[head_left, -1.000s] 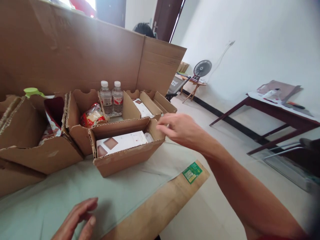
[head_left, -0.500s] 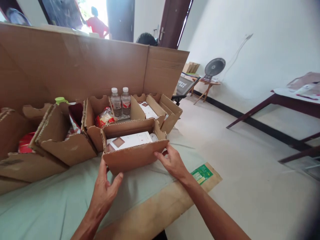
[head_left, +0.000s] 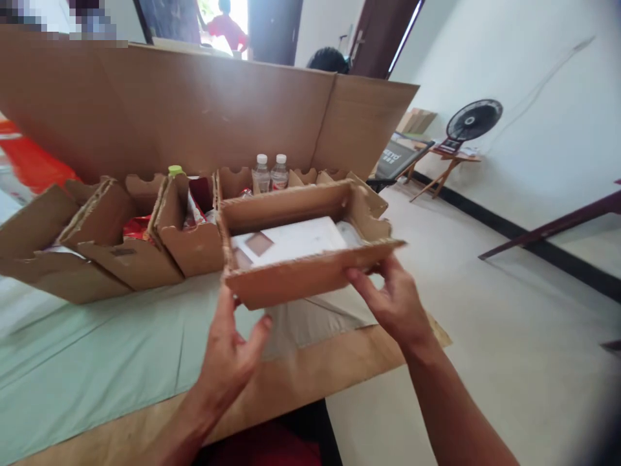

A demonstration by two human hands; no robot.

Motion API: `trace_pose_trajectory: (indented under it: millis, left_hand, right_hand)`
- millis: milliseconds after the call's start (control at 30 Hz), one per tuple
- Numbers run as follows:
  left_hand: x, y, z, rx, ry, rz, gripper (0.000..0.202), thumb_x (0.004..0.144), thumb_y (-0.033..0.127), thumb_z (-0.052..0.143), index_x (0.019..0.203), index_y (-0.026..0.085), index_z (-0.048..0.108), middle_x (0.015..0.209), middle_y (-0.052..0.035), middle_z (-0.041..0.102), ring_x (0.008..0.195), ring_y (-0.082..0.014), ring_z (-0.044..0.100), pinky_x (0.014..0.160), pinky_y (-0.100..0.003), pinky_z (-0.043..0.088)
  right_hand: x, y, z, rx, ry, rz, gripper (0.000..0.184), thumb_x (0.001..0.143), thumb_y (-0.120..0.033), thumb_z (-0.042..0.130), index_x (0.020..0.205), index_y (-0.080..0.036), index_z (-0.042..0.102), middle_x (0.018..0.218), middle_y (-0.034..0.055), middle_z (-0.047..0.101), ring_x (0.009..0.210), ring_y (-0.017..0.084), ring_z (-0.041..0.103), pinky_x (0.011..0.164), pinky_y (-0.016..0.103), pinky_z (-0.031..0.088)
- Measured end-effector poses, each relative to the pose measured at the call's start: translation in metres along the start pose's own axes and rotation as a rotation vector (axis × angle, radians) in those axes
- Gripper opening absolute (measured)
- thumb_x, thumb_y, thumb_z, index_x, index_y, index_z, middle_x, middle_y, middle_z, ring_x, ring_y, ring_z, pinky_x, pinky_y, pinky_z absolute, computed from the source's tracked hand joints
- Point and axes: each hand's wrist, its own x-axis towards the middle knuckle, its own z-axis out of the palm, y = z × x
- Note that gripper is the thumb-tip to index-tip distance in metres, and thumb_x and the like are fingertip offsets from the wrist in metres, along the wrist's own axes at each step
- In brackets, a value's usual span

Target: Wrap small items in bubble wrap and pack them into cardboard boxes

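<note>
An open cardboard box [head_left: 295, 279] is held up off the table between both hands. My left hand [head_left: 231, 349] grips its front left corner from below, thumb up. Its right end is clasped by my right hand [head_left: 394, 298]. Inside lies a white flat package [head_left: 286, 243] with brown squares printed on it. The box is slightly tilted and blurred by motion.
More cardboard boxes [head_left: 130, 252] stand in a row on the pale green table cover [head_left: 97, 362]; behind them are two water bottles [head_left: 270, 173] and a tall cardboard sheet [head_left: 194, 110]. A fan [head_left: 473, 120] and a dark table [head_left: 557, 223] stand to the right. A person in red is at the doorway.
Both hands closed on the front box, then lifted it off the table and drew it towards me. The camera view shifted left and down.
</note>
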Motion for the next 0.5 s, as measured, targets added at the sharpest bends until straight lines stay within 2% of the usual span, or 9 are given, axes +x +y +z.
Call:
trace_pose_trajectory:
  millis: [33,100,200,267,333,433,500]
  left_hand:
    - [-0.005,-0.003,-0.002,0.028,-0.022,-0.007,0.066,0.089,0.036,0.067,0.149,0.025,0.045,0.146,-0.0119,0.056,0.129,-0.0295,0.058,0.114,-0.050,0.048]
    - [-0.022,-0.008,-0.023,0.095,0.022,-0.075,0.063,0.088,0.039,0.069,0.146,0.026,0.049,0.144,-0.0115,0.058,0.129,-0.0320,0.058,0.116,-0.055,0.045]
    - [-0.038,-0.010,-0.074,0.145,0.257,-0.195,0.070,0.085,0.045,0.073,0.148,0.032,0.047,0.144,-0.0075,0.058,0.136,-0.0353,0.053,0.119,-0.059,0.040]
    - [-0.037,-0.007,-0.091,0.159,0.334,-0.203,0.076,0.085,0.044,0.074,0.153,0.034,0.041,0.150,-0.0058,0.053,0.141,-0.0346,0.049,0.121,-0.056,0.038]
    - [-0.033,-0.006,-0.082,0.145,0.296,-0.174,0.078,0.085,0.042,0.074,0.154,0.032,0.039,0.150,-0.0069,0.053,0.138,-0.0333,0.052,0.120,-0.054,0.040]
    - [-0.028,-0.015,-0.034,0.091,0.125,-0.146,0.072,0.086,0.039,0.070,0.152,0.027,0.042,0.146,-0.0112,0.056,0.130,-0.0321,0.058,0.116,-0.055,0.044]
    - [-0.023,-0.026,-0.003,0.051,0.032,-0.132,0.072,0.088,0.036,0.067,0.154,0.024,0.040,0.149,-0.0143,0.054,0.133,-0.0330,0.056,0.116,-0.056,0.042]
  right_hand:
    - [-0.007,0.001,-0.001,-0.026,0.031,0.023,0.027,0.085,-0.045,0.067,0.096,-0.022,0.061,0.085,0.0053,0.067,0.077,0.024,0.062,0.073,0.039,0.053]
    - [-0.024,-0.007,0.014,0.018,-0.014,0.036,0.025,0.087,-0.044,0.066,0.095,-0.022,0.060,0.085,0.0057,0.067,0.078,0.024,0.063,0.074,0.039,0.054]
    - [-0.037,-0.035,0.059,0.196,-0.273,-0.080,0.031,0.090,-0.044,0.065,0.111,-0.022,0.062,0.106,0.0099,0.069,0.098,0.026,0.065,0.088,0.042,0.055]
    - [-0.032,-0.047,0.079,0.246,-0.339,-0.132,0.037,0.090,-0.046,0.066,0.119,-0.022,0.061,0.114,0.0107,0.069,0.107,0.028,0.063,0.094,0.044,0.054]
    - [-0.025,-0.043,0.079,0.234,-0.286,-0.087,0.039,0.090,-0.045,0.065,0.120,-0.022,0.060,0.112,0.0102,0.069,0.106,0.028,0.064,0.093,0.045,0.054]
    - [-0.028,-0.009,0.054,0.135,-0.134,0.038,0.029,0.089,-0.043,0.062,0.109,-0.022,0.061,0.101,0.0083,0.069,0.093,0.027,0.066,0.083,0.042,0.056]
    - [-0.046,0.020,0.036,0.038,-0.044,0.096,0.024,0.088,-0.045,0.062,0.100,-0.023,0.060,0.092,0.0068,0.068,0.086,0.027,0.066,0.078,0.043,0.057]
